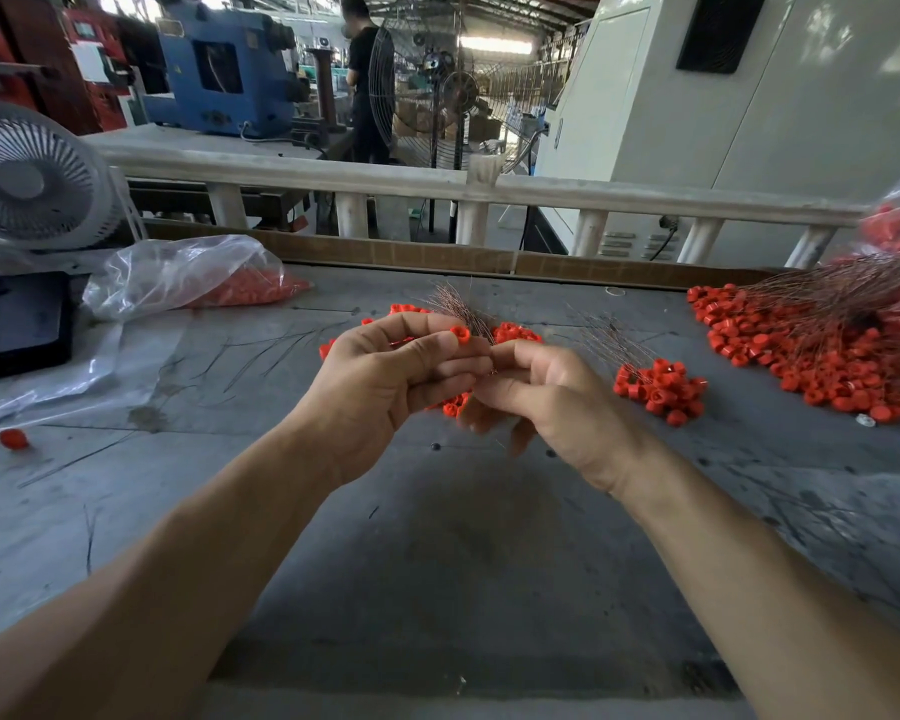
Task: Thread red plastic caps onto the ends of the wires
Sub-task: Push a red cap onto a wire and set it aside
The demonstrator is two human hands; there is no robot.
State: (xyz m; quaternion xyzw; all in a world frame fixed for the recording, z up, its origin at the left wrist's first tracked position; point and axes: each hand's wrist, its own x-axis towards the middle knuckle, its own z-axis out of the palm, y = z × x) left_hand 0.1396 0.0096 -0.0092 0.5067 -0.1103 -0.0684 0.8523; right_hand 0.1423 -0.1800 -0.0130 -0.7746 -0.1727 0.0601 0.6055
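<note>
Head view: left hand (385, 376) pinching red cap (460, 333) above grey bench (437, 537); right hand (546, 402) pinching wire bundle (458, 304). Threading under way; next, likely aligning wire tip with cap.

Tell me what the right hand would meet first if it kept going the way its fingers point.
The right hand points left toward the left hand, so it would probably meet those fingers and the red cap they pinch. The fingertips already look almost touching; depth is unclear.

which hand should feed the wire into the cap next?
Right, probably. The right hand pinches the wire beside the red cap, which the left hand already pinches steady at its fingertips.
</note>
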